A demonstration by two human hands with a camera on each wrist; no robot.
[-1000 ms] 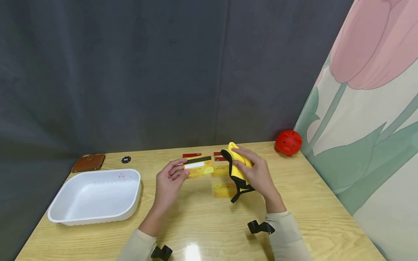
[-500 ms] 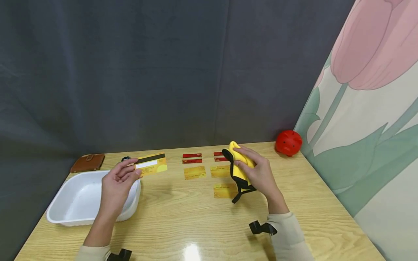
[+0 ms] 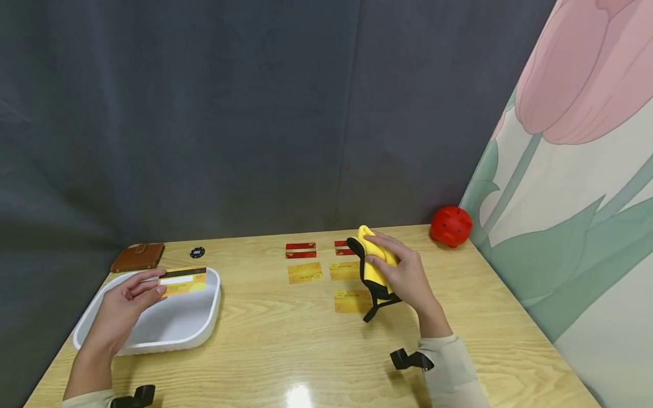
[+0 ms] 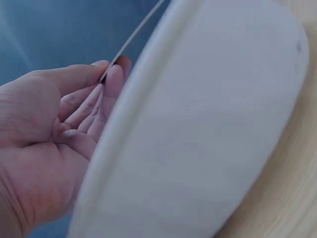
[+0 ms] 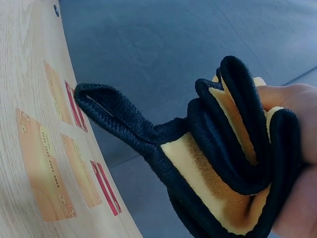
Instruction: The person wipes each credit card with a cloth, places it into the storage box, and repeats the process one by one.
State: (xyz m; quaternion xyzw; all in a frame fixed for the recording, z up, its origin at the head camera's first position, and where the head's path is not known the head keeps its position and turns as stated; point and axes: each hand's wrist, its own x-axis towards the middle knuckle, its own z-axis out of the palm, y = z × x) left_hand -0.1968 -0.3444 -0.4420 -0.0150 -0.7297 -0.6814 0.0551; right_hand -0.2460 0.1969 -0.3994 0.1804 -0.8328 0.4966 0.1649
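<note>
Thumb and fingers of my left hand (image 3: 124, 309) pinch a yellow card (image 3: 182, 282) by its left edge, striped side facing me, above the white plastic tray (image 3: 204, 334). In the left wrist view the card (image 4: 132, 38) shows edge-on, and the tray's outer wall (image 4: 208, 119) hides part of the hand. My right hand (image 3: 400, 272) grips a folded yellow cloth (image 3: 376, 266) with black trim above the table. The cloth's black loop (image 5: 114, 111) hangs free. Several yellow cards (image 3: 305, 273) and red cards (image 3: 301, 250) lie in rows left of it, some partly hidden.
A brown wallet (image 3: 138, 257) and a black poker chip (image 3: 197, 252) lie behind the tray. At the back right stands a red piggy bank (image 3: 451, 226). A dark curtain (image 3: 255, 124) closes off the table's back edge.
My left hand has carried the yellow card leftward from the card rows to above the tray, uncovering the cards behind it. My right hand with the cloth has stayed nearly still.
</note>
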